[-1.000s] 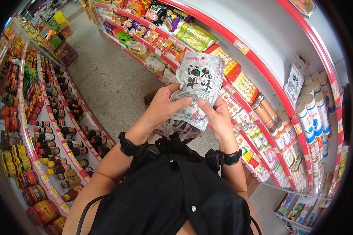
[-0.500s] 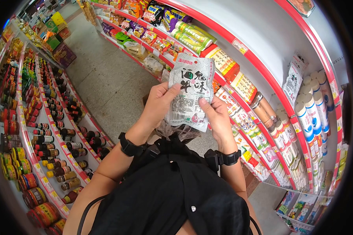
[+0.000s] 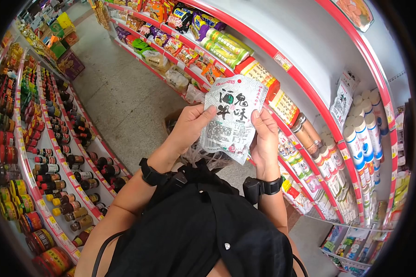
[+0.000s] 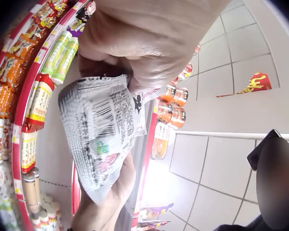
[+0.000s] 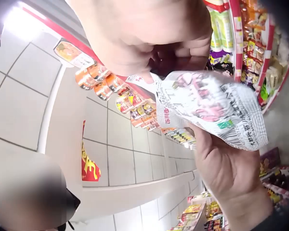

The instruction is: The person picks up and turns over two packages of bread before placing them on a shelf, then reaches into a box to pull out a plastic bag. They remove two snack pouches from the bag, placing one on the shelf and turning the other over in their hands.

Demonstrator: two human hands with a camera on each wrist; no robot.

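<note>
Overhead, in the head view, a grey-white snack packet (image 3: pixel 233 117) stands upright between both hands. The left hand (image 3: pixel 189 127) pinches its left edge and the right hand (image 3: pixel 265 138) pinches its right edge. Beyond the hands, the floor aisle (image 3: pixel 125 97) lies open. Left of the left hand, red-rimmed shelves (image 3: pixel 38 196) hold bottles (image 3: pixel 64 184) and jars. Right of the right hand, a shelf (image 3: pixel 263 46) close by holds noodle tubes (image 3: pixel 360 138).

From the left wrist, the left hand (image 4: pixel 149 43) curls its fingers over the packet (image 4: pixel 103 139), whose barcode side shows, with the right hand (image 4: pixel 111 202) beneath it.

From the right wrist, the right hand (image 5: pixel 149 33) nips the packet (image 5: pixel 216 108), and the left hand (image 5: pixel 226 168) is under it.
</note>
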